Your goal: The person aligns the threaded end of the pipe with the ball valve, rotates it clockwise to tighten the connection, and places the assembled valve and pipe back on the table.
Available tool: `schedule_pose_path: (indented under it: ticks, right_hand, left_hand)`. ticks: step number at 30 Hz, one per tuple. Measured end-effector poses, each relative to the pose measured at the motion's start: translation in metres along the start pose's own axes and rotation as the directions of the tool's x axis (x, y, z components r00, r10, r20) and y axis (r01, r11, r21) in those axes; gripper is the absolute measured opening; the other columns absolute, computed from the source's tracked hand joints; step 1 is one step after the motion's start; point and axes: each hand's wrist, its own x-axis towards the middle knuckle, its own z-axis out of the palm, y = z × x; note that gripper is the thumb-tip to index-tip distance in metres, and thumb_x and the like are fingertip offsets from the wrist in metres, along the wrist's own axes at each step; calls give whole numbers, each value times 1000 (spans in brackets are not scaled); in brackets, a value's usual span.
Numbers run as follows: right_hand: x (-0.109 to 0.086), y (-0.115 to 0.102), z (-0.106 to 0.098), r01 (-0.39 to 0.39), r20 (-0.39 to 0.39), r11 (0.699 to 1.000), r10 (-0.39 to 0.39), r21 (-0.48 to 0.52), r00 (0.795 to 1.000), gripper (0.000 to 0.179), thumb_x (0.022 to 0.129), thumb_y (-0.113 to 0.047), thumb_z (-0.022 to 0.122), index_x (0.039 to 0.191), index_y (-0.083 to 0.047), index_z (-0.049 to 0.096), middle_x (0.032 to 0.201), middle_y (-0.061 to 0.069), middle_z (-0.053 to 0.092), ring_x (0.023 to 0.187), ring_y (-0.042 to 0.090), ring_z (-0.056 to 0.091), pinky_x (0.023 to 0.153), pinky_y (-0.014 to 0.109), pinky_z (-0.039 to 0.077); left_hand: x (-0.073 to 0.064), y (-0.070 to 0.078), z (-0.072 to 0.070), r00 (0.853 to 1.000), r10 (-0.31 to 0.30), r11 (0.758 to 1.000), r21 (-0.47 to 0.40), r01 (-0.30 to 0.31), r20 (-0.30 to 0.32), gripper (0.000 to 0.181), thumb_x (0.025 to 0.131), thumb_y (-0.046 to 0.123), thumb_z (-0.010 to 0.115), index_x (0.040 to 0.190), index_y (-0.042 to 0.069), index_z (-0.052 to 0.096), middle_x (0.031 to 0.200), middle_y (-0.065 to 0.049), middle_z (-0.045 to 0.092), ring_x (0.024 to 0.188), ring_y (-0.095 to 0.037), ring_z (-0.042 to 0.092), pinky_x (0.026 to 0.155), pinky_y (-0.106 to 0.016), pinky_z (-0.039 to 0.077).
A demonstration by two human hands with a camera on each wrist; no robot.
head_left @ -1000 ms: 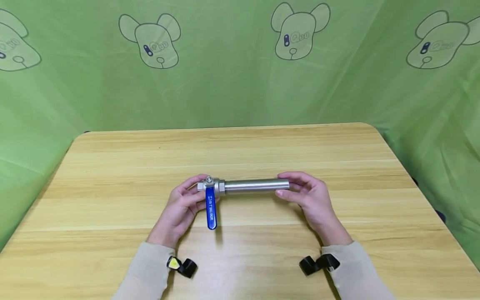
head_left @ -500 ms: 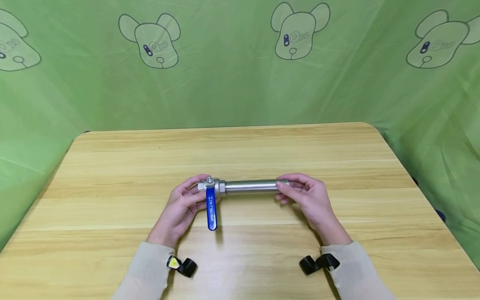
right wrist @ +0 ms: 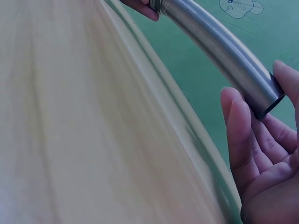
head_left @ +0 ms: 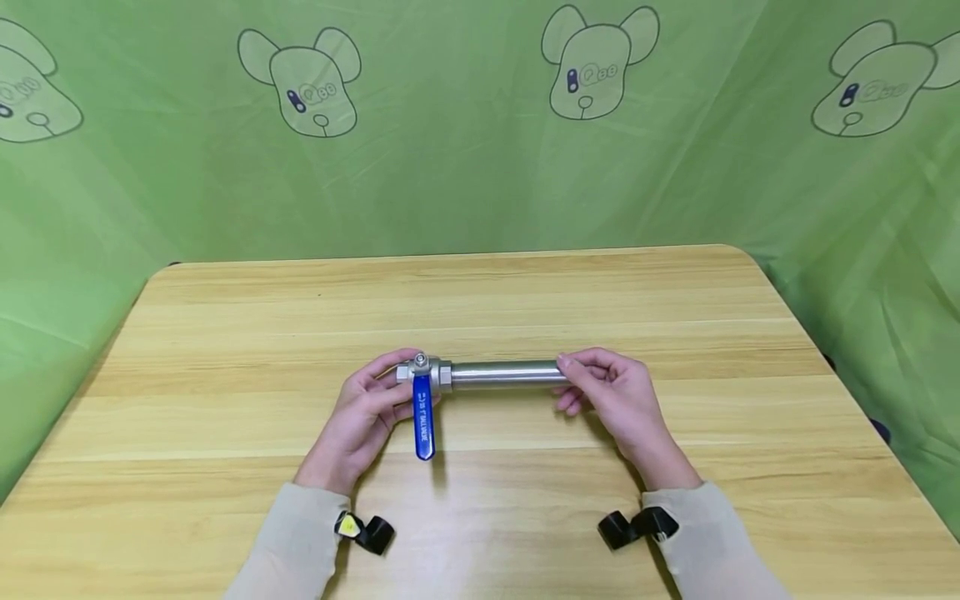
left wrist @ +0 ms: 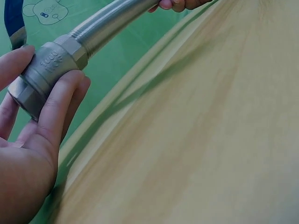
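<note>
A steel ball valve (head_left: 432,377) with a blue lever handle (head_left: 423,421) is joined to a straight metal pipe (head_left: 510,373), held level above the table. My left hand (head_left: 367,417) grips the valve body from the left, the lever pointing toward me. In the left wrist view, thumb and fingers lie around the valve body (left wrist: 49,63). At the pipe's free right end, my right hand (head_left: 618,400) pinches the tube, thumb on top. The right wrist view shows the open pipe end (right wrist: 264,100) between thumb and fingers. Where pipe meets valve, some thread shows.
A wood-grain table (head_left: 480,517) lies under both hands, its far edge rounded at the corners. Behind it hangs a green cloth (head_left: 450,167) printed with mouse-like heads. Black camera mounts (head_left: 363,533) sit on both wrists.
My right thumb has moved from the near side of the pipe end up onto its top, and the fingers have shifted to below. The left hand, valve and lever look almost unmoved.
</note>
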Motion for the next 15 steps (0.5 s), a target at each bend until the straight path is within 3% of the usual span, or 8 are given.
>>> schedule_pose_path:
  ticks: [3,6,11,13,15]
  right_hand:
    - [0,-1,1,3,13,1000,-3,5,1000,17,105,-21,72,105,-5,74,81,2,81,65,14,75,59,28,67]
    - [0,0,1,28,42,1000,-28,2,999,22,104,-15,73,119,1,71,89,0,81,74,13,78,67,27,68]
    - [0,2,-1,112,94,993,-109,-26,990,65,87,4,84,146,1,57,123,-5,76,109,8,76,97,22,65]
    - [0,2,-1,133,104,991,-131,-14,986,72,82,10,85,147,0,57,130,-3,74,115,9,74,102,23,63]
    - [0,3,-1,136,101,991,-135,2,986,67,80,14,84,142,1,61,128,-2,75,114,10,75,100,23,64]
  left_hand:
    - [0,0,0,1000,0,1000,-8,0,-8,38,102,-9,57,124,19,72,119,-1,80,102,-19,81,99,-38,67]
    - [0,1,0,1000,8,1000,-30,-9,-25,39,102,-10,56,122,19,73,119,-2,80,103,-18,81,101,-40,67]
    - [0,2,1,999,10,998,-56,-12,-36,38,102,-10,55,120,18,73,121,-2,79,107,-17,80,103,-40,66]
    - [0,2,1,999,6,998,-60,-8,-37,36,103,-9,56,122,17,72,121,-2,79,106,-18,80,103,-40,66]
    - [0,2,1,999,1,998,-59,-3,-37,35,103,-8,56,124,16,71,120,-3,79,106,-18,80,103,-41,66]
